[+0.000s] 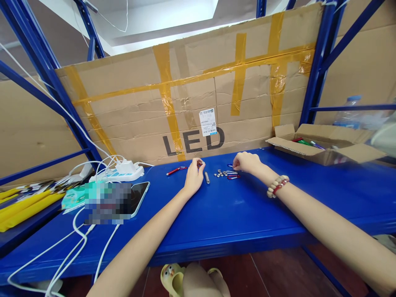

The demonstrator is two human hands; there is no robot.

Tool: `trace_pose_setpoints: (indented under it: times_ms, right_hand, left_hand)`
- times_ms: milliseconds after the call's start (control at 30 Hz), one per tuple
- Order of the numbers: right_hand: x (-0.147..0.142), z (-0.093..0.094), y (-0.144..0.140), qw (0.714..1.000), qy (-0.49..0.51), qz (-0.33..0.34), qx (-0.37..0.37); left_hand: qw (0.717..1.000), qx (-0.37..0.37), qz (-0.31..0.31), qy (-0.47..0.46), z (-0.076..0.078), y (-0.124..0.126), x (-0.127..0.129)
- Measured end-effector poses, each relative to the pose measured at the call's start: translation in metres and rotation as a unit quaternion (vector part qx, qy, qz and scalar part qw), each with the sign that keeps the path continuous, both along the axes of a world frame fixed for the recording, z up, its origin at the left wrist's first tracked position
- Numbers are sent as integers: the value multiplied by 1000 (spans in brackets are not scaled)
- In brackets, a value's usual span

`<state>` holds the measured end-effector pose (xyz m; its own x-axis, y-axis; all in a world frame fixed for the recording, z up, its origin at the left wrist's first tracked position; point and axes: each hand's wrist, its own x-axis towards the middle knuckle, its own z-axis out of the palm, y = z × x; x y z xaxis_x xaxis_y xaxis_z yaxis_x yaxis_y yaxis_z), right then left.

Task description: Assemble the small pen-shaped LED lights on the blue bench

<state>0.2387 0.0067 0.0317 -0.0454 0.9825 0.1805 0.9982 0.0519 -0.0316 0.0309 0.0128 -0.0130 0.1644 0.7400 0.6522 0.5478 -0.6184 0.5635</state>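
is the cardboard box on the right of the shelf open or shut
Open. The cardboard box has its flaps folded outward, and coloured pens or similar items show inside. How full it is cannot be told from this angle.

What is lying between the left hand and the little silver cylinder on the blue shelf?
Nothing visible. The left hand rests just left of the silver cylinder, with only bare blue shelf between them. The red pen-like tool lies on the hand's other side, out of the way.

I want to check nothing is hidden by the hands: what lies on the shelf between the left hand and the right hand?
In the head view, a small silver cylinder lies between the left hand and right hand, with a cluster of small silver parts beside it.
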Motion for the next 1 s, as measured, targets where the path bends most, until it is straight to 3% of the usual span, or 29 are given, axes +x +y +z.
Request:
trace_pose_setpoints:
  times_ms: [67, 167, 233, 333, 400, 467, 600, 800, 1000]
  right_hand:
    - [2, 0, 2, 1000, 6, 0, 18]
    - [2, 1, 2, 993, 54, 33, 103]
    - [-5, 0, 0, 978, 109, 102, 145]
    - [-24, -9, -5, 940, 175, 258, 136]
    - [-37, -18, -7, 909, 171, 362, 116]
    - [-46, -27, -6, 895, 130, 414, 99]
    - [-45, -33, 0, 908, 83, 404, 78]
    - [-25, -32, 15, 918, 84, 383, 59]
    - [-15, -24, 20, 925, 107, 355, 84]
  left_hand:
    - [1000, -6, -5, -11, 0, -1, 0]
    - [996, -6, 29, -87, 0, 1, -3]
    - [988, 2, 60, -142, 0, 4, -6]
    - [979, -1, 80, -190, -1, 9, -10]
    - [977, -6, 73, -199, -2, 11, -11]
    - [981, 0, 50, -190, -2, 10, -10]
    - [992, 6, -26, -124, -1, 7, -6]
    - [990, -10, -125, 61, 0, 1, -3]
    - [960, -3, -138, 245, 4, -8, -1]
